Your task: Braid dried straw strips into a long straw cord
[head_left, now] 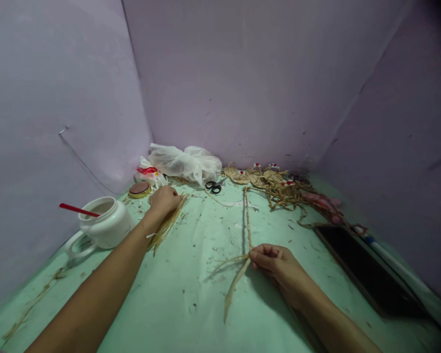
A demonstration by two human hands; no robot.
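Note:
A thin braid of dry plant fibre [247,215] runs straight down the middle of the green surface. My right hand [279,267] pinches its near end between thumb and fingers, and loose strands [236,287] fan out from there to the left. Over on the left, my left hand [165,200] is closed at the top of a bundle of loose straw-coloured fibre strips [169,223]. Its fingertips are partly hidden, so I cannot tell how many strips they grip.
A white mug [108,225] with a red stick [79,210] stands left. Behind lie a round tin [139,189], a plastic bag [187,164], black-handled scissors [214,187] and woven fibre discs [257,179]. A dark flat panel [367,269] lies right. Walls enclose the surface.

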